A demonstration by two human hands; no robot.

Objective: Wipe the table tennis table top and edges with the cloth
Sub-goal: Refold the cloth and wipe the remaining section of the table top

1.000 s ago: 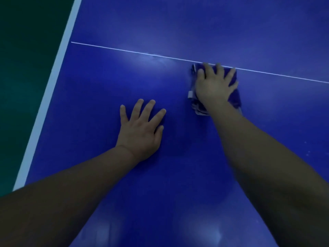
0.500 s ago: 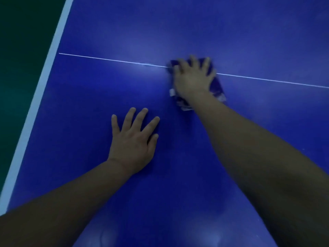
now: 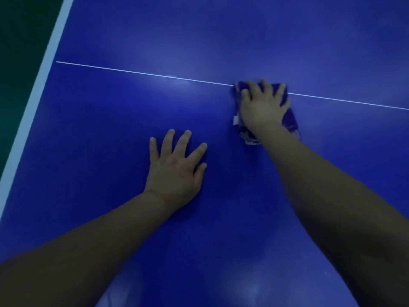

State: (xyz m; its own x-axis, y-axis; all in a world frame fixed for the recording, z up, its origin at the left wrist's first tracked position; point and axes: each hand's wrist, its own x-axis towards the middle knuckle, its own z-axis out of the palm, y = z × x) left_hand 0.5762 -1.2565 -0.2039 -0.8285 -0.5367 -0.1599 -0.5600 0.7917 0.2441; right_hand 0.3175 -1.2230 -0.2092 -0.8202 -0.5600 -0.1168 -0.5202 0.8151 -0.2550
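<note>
1. The cloth [image 3: 290, 117] lies folded on the table [image 3: 110, 129], across the thin white line [image 3: 137, 73].
2. The right hand [image 3: 263, 109] presses it, fingers spread and relaxed.
3. The left hand [image 3: 177, 169] rests flat, released, holding nothing.

We lean over a blue table tennis table [image 3: 221, 36], its top crossed by a thin white centre line [image 3: 132, 72] and bordered by a white edge stripe [image 3: 42, 85] far to the left of our left hand [image 3: 174, 169], which lies flat, fingers spread. Just beyond and to its right, a folded blue cloth [image 3: 290, 118] lies on the line under our right hand [image 3: 263, 107].
</note>
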